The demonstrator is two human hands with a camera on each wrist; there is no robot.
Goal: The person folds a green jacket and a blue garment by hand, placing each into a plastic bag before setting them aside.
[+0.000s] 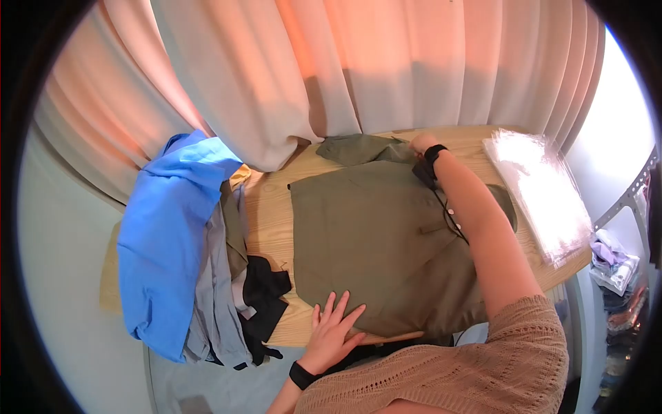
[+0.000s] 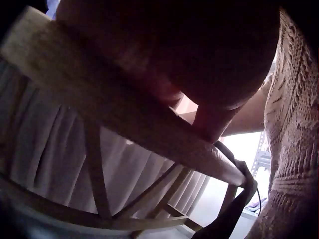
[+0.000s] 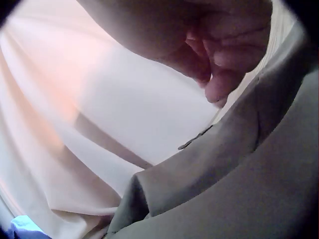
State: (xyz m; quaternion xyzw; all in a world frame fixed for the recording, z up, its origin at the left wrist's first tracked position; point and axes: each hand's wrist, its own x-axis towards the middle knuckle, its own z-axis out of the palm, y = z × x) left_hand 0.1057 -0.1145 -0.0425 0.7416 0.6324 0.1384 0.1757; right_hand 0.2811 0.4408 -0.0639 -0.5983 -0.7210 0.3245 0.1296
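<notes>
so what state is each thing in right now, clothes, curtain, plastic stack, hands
olive garment: spread out, far sleeve bent
blue cloth: loosely heaped
grey cloth: rumpled
black cloth: crumpled
curtain: drawn across, hanging in folds
clear plastic stack: lying flat
left hand: open, fingers spread at the garment's near edge
right hand: fingers curled by the sleeve, grip unclear

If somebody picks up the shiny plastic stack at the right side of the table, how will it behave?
The plastic stack is probably slippery, because its surface looks smooth and glossy. It may bend, and its layers may slide apart, since the edges look thin, crinkled and uneven. Its weight is hard to judge: glare hides much of it.
</notes>
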